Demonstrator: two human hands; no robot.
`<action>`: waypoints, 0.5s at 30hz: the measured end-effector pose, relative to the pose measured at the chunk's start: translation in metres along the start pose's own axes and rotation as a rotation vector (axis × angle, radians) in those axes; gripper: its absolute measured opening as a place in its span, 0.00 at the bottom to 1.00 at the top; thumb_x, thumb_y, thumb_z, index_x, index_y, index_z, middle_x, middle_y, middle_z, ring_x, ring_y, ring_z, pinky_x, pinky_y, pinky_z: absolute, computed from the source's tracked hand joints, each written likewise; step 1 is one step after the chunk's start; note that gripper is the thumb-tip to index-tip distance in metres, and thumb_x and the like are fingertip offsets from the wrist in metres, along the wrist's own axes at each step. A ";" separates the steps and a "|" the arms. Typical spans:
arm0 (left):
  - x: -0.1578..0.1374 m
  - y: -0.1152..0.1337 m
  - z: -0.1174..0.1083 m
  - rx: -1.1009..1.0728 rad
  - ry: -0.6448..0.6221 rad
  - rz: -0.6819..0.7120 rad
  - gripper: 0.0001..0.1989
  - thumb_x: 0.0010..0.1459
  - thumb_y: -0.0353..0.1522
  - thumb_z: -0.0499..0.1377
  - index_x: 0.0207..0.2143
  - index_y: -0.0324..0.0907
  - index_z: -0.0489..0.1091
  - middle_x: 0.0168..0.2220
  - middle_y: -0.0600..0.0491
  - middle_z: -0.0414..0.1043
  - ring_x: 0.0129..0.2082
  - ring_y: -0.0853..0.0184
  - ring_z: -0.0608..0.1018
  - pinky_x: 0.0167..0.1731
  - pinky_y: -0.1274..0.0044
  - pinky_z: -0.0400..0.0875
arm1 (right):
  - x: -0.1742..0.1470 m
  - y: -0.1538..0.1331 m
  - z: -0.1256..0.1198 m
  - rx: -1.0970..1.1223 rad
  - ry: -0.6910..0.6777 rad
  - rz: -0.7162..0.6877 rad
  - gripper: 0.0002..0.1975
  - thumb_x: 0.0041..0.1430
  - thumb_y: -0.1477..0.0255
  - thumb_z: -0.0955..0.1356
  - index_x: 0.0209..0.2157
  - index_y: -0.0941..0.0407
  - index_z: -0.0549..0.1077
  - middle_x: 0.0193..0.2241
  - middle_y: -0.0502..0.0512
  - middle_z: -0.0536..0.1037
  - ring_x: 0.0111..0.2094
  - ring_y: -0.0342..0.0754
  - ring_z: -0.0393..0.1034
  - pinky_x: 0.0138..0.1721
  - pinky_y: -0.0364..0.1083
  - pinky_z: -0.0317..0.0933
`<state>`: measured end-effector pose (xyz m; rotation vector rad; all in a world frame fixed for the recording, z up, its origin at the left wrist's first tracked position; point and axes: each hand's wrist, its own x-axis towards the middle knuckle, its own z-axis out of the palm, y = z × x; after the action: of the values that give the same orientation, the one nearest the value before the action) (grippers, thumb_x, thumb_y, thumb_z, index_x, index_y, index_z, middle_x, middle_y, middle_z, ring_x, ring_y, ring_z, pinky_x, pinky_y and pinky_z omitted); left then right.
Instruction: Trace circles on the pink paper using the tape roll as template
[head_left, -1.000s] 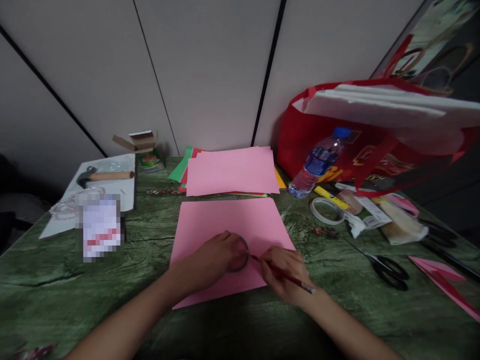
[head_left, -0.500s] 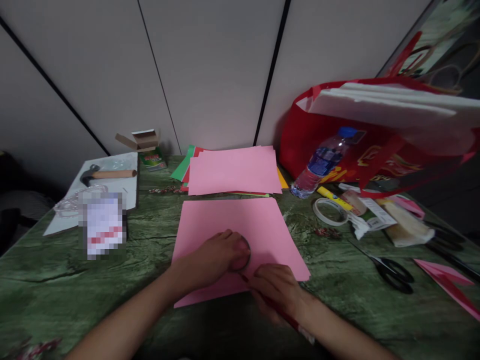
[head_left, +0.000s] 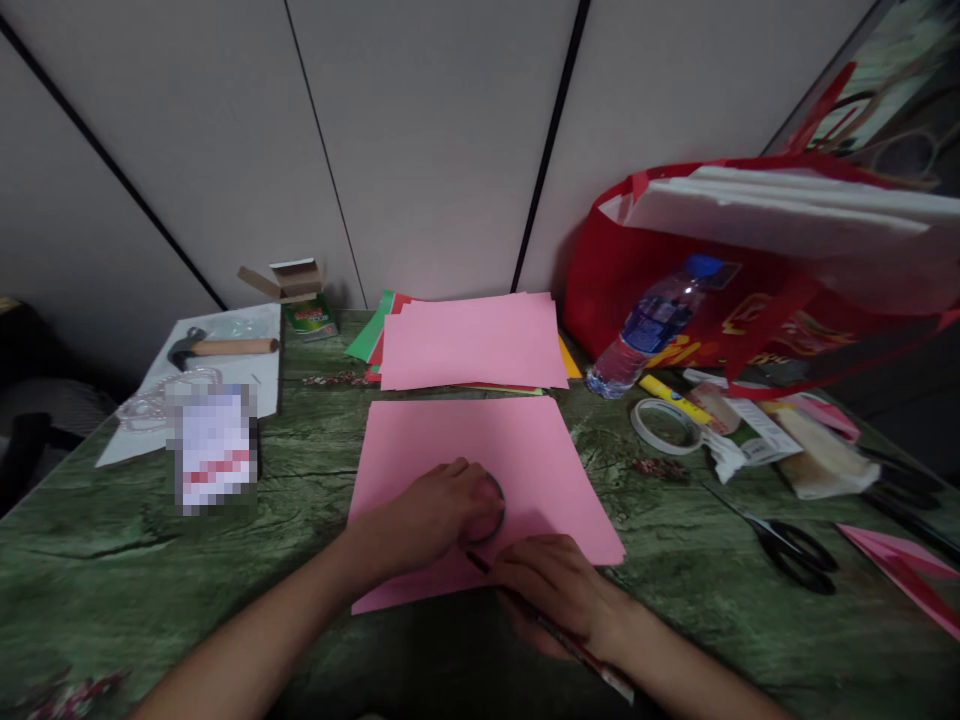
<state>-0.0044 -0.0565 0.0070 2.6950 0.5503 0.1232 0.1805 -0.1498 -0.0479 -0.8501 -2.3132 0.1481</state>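
Observation:
A sheet of pink paper [head_left: 427, 425], seemingly one of a small stack, lies on the table before me. My left hand [head_left: 450, 505] has its fingers closed around a small round thing with a dark rim [head_left: 501, 498], held flat on the paper; most of it is hidden by the fingers. Below and to the right, my right hand [head_left: 551, 585] grips a slim dark red pencil [head_left: 574, 648]. The pencil's front end slants onto the paper close to the round thing's lower edge, while its back end sticks out under the wrist.
Behind the sheet lie more coloured papers [head_left: 472, 345]. To the right are scissors [head_left: 795, 555], a tape roll [head_left: 637, 425], a yellow glue stick [head_left: 675, 398], a bottle [head_left: 637, 335] and a red bag [head_left: 600, 260]. Leftward are a hammer [head_left: 232, 347], a blurred-out item [head_left: 216, 445] and an opened box [head_left: 310, 313].
The pencil's front end has shifted a little left along the round thing's lower side, and my right hand with it. My left hand stays in place on the paper. The view has shifted slightly.

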 end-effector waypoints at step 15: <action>0.001 0.002 -0.002 -0.046 -0.026 -0.022 0.10 0.56 0.19 0.51 0.31 0.42 0.66 0.39 0.54 0.67 0.38 0.67 0.66 0.40 0.75 0.60 | 0.007 -0.002 -0.003 0.035 -0.048 -0.009 0.09 0.53 0.79 0.61 0.36 0.57 0.68 0.26 0.52 0.75 0.26 0.45 0.69 0.27 0.44 0.61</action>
<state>-0.0037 -0.0567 0.0099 2.6409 0.5626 0.0931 0.1777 -0.1475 -0.0412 -0.8274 -2.3521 0.2065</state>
